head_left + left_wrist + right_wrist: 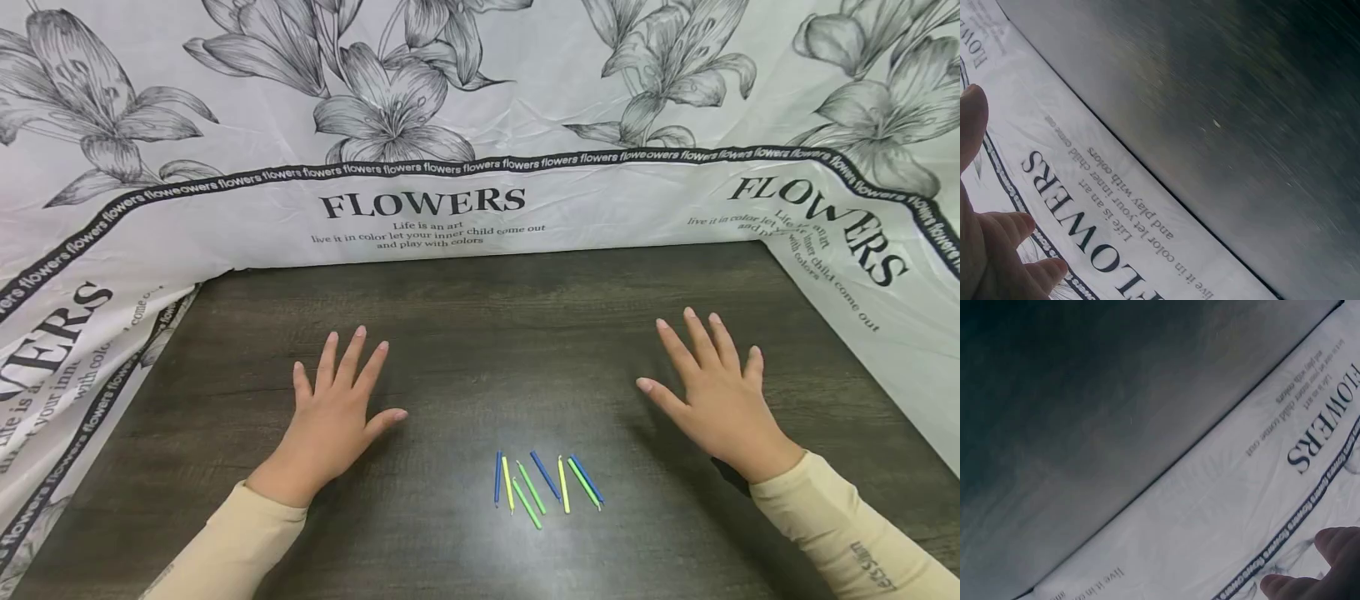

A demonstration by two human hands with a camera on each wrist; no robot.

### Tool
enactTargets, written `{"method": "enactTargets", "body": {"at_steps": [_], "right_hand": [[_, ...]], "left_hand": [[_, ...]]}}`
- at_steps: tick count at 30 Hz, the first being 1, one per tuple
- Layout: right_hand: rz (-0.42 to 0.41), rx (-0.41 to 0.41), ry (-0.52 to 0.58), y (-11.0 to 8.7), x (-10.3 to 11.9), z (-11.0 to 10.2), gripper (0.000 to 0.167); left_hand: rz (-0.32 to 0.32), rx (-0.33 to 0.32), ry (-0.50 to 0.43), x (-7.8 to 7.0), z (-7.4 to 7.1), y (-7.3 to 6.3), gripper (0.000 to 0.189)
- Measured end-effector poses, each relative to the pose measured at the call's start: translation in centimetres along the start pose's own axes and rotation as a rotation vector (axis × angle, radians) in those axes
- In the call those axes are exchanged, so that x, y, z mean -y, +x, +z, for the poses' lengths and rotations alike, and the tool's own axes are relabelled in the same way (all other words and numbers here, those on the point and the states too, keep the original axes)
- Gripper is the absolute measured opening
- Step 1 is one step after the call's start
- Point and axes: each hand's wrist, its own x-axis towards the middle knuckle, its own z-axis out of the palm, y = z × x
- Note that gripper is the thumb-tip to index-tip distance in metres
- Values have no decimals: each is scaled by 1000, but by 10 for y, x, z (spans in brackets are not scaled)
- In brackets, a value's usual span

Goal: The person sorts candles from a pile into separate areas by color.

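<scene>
Several thin candles lie loosely side by side near the front middle of the dark table in the head view. At their left end are a blue candle point(498, 479) and a yellow candle point(508, 485); a green candle point(527, 503) slants beside them. Farther right come another yellow candle point(563, 485) and a green candle point(585, 484) close along a blue one. My left hand point(330, 425) is left of the candles, fingers spread and holding nothing. To their right, my right hand point(720, 408) is also spread, palm down and apart from them. Both wrist views show only some fingers.
The dark wood-grain table point(480, 333) meets a white cloth point(615, 200) with flower drawings and printed words at the back. That cloth also runs along the left and right sides. Beige sleeves point(232, 542) cover both forearms.
</scene>
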Motion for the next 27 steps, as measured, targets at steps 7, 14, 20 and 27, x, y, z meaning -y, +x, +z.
{"method": "enactTargets", "body": {"at_steps": [7, 14, 20, 27], "right_hand": [[-45, 17, -7, -1, 9, 7, 80], [-72, 58, 33, -2, 20, 14, 81], [-89, 91, 54, -1, 28, 18, 79], [-111, 110, 68, -2, 37, 21, 79]], "left_hand": [[44, -2, -7, -12, 3, -1, 86], [106, -13, -15, -25, 10, -1, 86], [160, -9, -8, -36, 13, -2, 87], [205, 1, -28, -46, 15, -4, 86]]}}
